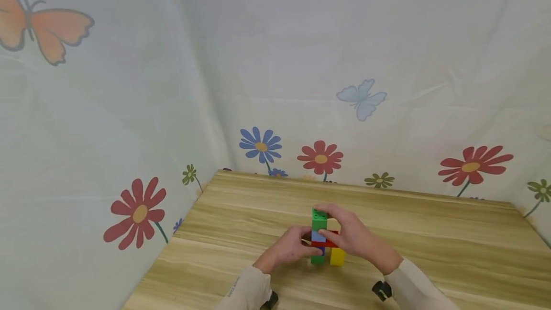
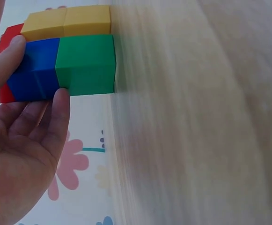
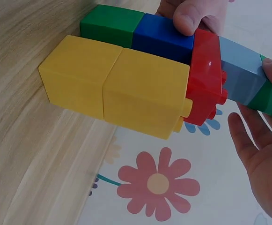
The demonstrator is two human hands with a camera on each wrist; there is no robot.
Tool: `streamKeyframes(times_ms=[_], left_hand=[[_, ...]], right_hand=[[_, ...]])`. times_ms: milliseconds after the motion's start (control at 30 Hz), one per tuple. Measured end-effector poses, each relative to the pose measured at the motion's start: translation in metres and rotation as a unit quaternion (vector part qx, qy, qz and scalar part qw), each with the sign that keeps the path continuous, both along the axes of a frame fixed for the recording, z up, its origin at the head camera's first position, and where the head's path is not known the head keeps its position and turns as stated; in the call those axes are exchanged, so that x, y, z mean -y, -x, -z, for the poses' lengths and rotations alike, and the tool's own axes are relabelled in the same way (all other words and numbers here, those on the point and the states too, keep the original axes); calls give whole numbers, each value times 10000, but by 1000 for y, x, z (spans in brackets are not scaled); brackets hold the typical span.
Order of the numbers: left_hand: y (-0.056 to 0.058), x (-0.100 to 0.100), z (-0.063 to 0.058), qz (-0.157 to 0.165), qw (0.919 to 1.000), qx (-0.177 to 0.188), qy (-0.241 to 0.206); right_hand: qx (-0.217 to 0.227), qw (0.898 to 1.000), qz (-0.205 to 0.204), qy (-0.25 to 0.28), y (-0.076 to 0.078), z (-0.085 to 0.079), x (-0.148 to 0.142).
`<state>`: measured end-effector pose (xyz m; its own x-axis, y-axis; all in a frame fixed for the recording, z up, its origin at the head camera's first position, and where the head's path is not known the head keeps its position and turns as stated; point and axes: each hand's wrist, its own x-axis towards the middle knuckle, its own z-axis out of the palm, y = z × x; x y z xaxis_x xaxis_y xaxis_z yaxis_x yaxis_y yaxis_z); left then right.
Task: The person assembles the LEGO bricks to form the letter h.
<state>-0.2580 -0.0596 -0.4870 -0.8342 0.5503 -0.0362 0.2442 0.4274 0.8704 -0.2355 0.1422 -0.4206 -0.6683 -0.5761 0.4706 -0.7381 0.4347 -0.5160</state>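
Observation:
A toy building-brick structure stands on the wooden table. In the left wrist view, a lower green brick (image 2: 86, 65) carries a dark blue brick (image 2: 37, 65). My left hand (image 1: 292, 249) grips the blue brick between thumb and fingers. Beside that column stand two stacked yellow bricks (image 3: 79, 77). A red brick (image 3: 206, 70) lies across the top of both columns, some of its studs bare. Above it on the left are a light blue brick (image 3: 241, 68) and an upper green brick (image 1: 319, 224). My right hand (image 1: 355, 236) holds this upper green brick, thumb low near the light blue one.
The wood-grain table (image 1: 241, 204) reaches back to a pale curtain (image 1: 280, 61) printed with flowers and butterflies. The curtain also hangs along the left side. Dark straps (image 1: 382, 291) show at both sleeves.

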Motion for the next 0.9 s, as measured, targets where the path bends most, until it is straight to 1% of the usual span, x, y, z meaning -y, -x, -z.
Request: streamKeyframes(times_ms=[167,367,567,700,900], left_hand=[[-1,-1,-2,51,10000,4,5],[-3,-6,-5,36,10000,22,-43],[-5,-10,-5,-83,9999,105,-15],[-6,-12,-5,-169,9998,92,2],[-8,-15,-5,-249,9996,147,40]], right_hand=[[167,9995,249,11,-4,0,-3],[487,9974,520,-90,-5,10,-18],[877,9942,605,-161,-7,23,-37],[1086,9918,632,-250,-8,31,-48],[1452,9867,642,-351,-13,41,-57]])
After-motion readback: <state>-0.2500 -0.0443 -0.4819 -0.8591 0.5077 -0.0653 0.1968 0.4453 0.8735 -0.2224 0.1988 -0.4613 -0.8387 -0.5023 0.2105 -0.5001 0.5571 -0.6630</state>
